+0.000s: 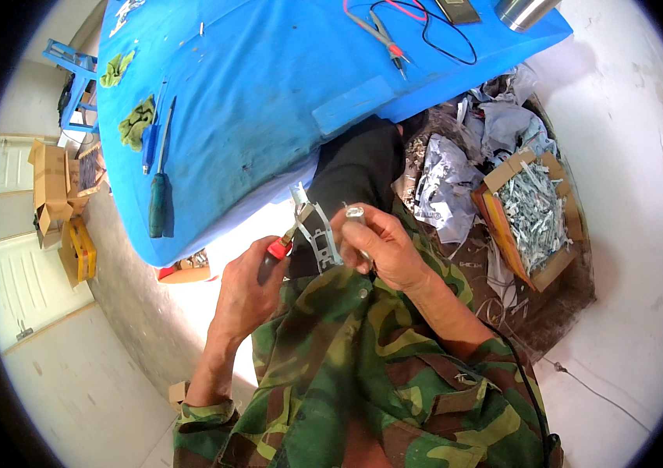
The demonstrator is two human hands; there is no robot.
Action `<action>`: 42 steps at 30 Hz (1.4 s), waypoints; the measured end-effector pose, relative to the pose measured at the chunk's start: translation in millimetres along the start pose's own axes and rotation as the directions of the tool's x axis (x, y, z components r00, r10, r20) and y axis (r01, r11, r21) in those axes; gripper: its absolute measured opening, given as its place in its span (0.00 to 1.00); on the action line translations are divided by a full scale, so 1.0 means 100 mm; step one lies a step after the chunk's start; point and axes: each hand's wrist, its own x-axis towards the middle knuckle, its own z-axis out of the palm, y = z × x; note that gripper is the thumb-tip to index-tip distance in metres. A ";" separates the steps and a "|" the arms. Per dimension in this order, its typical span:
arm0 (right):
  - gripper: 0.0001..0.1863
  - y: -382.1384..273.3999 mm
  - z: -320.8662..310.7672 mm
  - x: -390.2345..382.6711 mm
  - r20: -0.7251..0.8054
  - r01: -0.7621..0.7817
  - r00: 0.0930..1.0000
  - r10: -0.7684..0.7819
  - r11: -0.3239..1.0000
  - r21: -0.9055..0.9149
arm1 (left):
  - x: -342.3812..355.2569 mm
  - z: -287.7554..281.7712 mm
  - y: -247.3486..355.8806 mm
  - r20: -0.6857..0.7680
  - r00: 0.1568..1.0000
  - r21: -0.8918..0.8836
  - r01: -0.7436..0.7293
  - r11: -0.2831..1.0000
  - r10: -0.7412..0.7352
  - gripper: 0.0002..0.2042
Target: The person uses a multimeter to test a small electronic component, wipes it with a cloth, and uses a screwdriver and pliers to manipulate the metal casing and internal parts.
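Note:
In my left hand point(249, 288) a red-and-black-handled tool point(278, 248) is gripped, its narrow end angled up and right toward a pale metal bracket point(319, 235). The bracket is thin, with cut-outs, and lies between my hands above the dark-trousered leg; what supports it is partly hidden. Fingers of my right hand point(386, 248) are closed around a small silvery piece with a round, shiny end point(354, 212). That piece's lower part is covered by the fingers, so its kind is unclear.
Ahead stands a blue-covered table point(261, 101) bearing a green-handled screwdriver point(158, 199), green rags point(137, 122), probe leads point(390, 47) and a metal cylinder point(525, 12). At right, a cardboard box point(515, 165) holds many metal strips beside crumpled bags point(444, 187). Cartons point(51, 183) stand left.

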 end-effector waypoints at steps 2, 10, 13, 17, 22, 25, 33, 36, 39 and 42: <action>0.10 0.02 0.03 -0.02 0.000 -0.003 1.000 0.003 1.000 -0.025 | 0.01 0.04 0.03 0.022 0.997 -0.023 0.068 0.997 -0.067 0.15; 0.07 -0.14 -0.09 -0.05 -0.264 0.135 0.957 -0.123 0.991 0.026 | 0.04 0.17 0.02 0.054 0.994 0.121 -0.103 0.987 0.097 0.18; 0.06 -0.20 -0.46 -0.04 -0.456 0.248 0.870 -0.187 0.966 0.077 | 0.00 0.17 -0.01 0.074 0.997 0.089 -0.020 0.996 0.013 0.18; 0.07 -0.21 -0.83 -0.16 -0.705 0.244 0.693 -0.147 0.969 0.038 | 0.05 0.11 0.07 0.116 0.981 0.058 0.152 0.987 -0.158 0.18; 0.12 0.21 -1.37 -0.32 -0.815 0.139 0.580 0.001 0.985 0.100 | 0.06 0.21 0.00 0.096 0.991 0.050 0.087 0.995 -0.092 0.16; 0.09 0.25 -1.41 -0.40 -0.814 0.188 0.575 0.081 0.955 0.227 | 0.09 0.19 0.12 0.078 0.994 0.158 0.063 0.985 -0.076 0.14; 0.08 -0.21 -2.33 -1.10 -0.992 0.821 0.044 -0.120 0.569 -0.032 | 0.20 0.13 0.04 0.026 0.999 0.100 0.018 0.995 -0.020 0.11; 0.07 0.02 -2.38 -1.07 -0.993 0.813 0.112 -0.024 0.577 0.077 | 0.26 0.16 0.08 0.003 1.000 0.048 0.000 0.999 -0.001 0.12; 0.08 0.23 -2.29 -0.85 -0.960 0.786 0.279 -0.027 0.580 0.212 | 0.30 0.13 0.14 -0.035 0.999 -0.002 -0.034 0.999 0.034 0.12; 0.12 0.12 -2.03 -0.65 -0.909 0.764 0.417 -0.016 0.547 0.341 | 0.30 0.01 0.09 -0.062 0.997 -0.019 -0.037 0.999 0.035 0.12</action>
